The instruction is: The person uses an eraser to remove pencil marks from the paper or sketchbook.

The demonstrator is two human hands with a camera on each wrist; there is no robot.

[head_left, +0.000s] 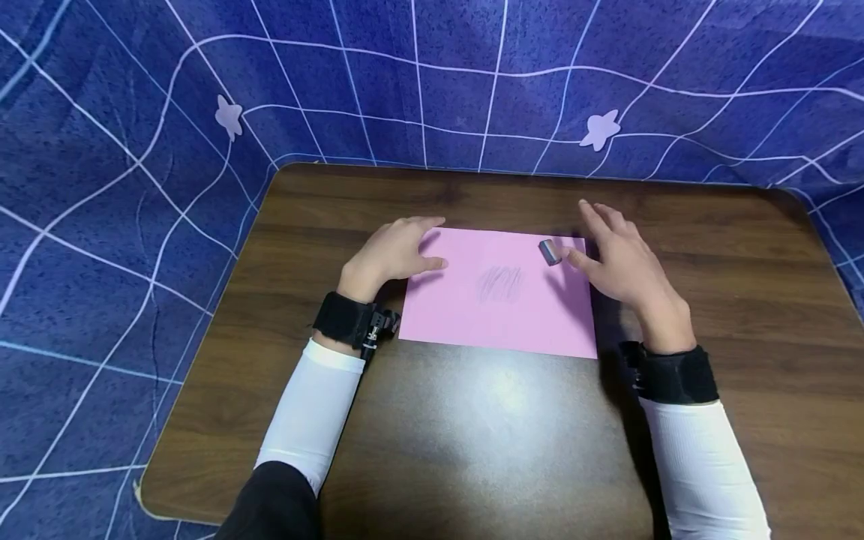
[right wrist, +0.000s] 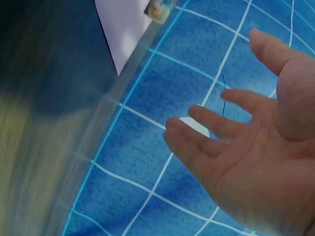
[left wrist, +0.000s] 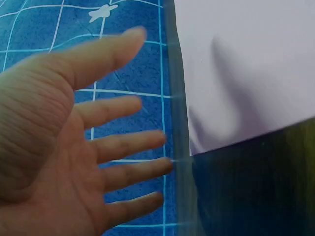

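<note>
1. Two white sleeves (head_left: pixel 702 465) with black wrist straps (head_left: pixel 675 373) are seen nearest, over a dark wooden table (head_left: pixel 472 435) with rounded corners.
2. One pink paper sheet (head_left: pixel 499 307) is laid flat on the table, a patch of pencil scribble (head_left: pixel 501 283) marked at its middle.
3. One small grey eraser (head_left: pixel 550 252) is found near the sheet's far right corner.
4. The left hand (head_left: pixel 391 251) is spread at the sheet's left edge, fingers straight, nothing gripped.
5. The right hand (head_left: pixel 617 259) is held relaxed just beside the eraser, thumb close; contact cannot be told.
6. Blue gridded cloth (head_left: pixel 101 225) with two pale stars (head_left: pixel 599 129) is hung behind.

Pink paper (head_left: pixel 499 292) on table (head_left: pixel 472 435), left hand (head_left: pixel 391 255) at its edge (fingers flat), eraser (head_left: pixel 550 252) — beside right hand (head_left: pixel 624 262)
</note>
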